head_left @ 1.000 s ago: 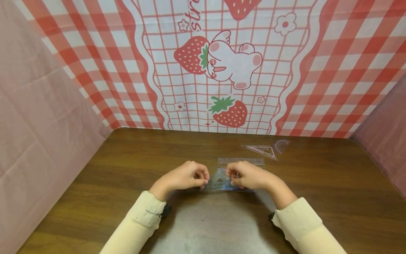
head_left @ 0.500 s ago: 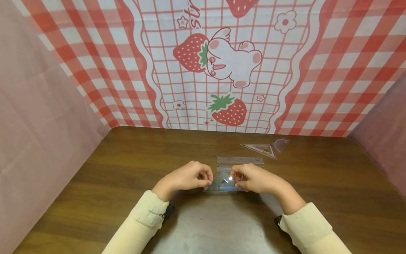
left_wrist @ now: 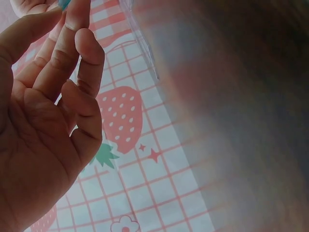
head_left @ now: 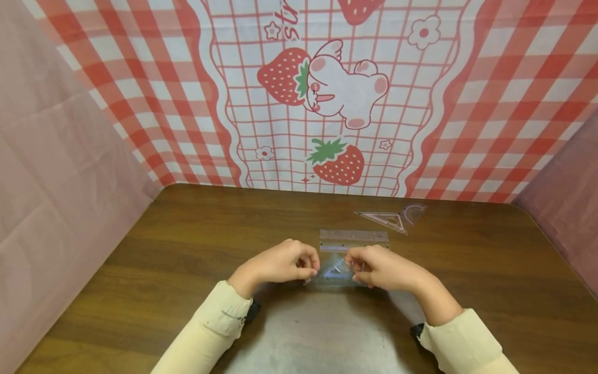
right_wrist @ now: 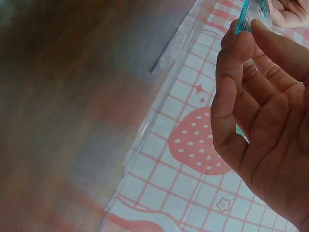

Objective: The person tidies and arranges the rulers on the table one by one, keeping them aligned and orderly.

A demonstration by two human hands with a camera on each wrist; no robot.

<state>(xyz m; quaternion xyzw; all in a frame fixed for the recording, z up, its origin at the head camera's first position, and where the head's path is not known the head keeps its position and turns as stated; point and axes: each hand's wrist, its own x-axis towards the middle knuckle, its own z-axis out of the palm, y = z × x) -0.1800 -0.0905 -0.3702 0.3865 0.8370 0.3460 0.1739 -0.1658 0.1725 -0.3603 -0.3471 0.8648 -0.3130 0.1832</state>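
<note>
Between the two hands is a clear triangular set square (head_left: pixel 333 281) with a triangular cut-out, seen over the middle of the table in the head view. My left hand (head_left: pixel 286 265) pinches its left corner between thumb and fingers; a bit of its teal edge (left_wrist: pixel 63 4) shows at the fingertips in the left wrist view. On the other side my right hand (head_left: pixel 384 266) pinches the right part, and the teal-edged plastic (right_wrist: pixel 243 18) juts up from that grip in the right wrist view. Just behind lies a clear straight ruler (head_left: pixel 353 236).
Farther back on the wooden table (head_left: pixel 224 218) lie another clear set square (head_left: pixel 380 215) and a small protractor (head_left: pixel 413 213). A red-and-white strawberry cloth (head_left: pixel 261 119) hangs behind the table. Pinkish cloths (head_left: pixel 60 156) stand at both sides.
Both hands have moved slightly to the right and nearer, with the set square between them. Its tilt has changed, and a glare seen on it half a second ago has faded.
</note>
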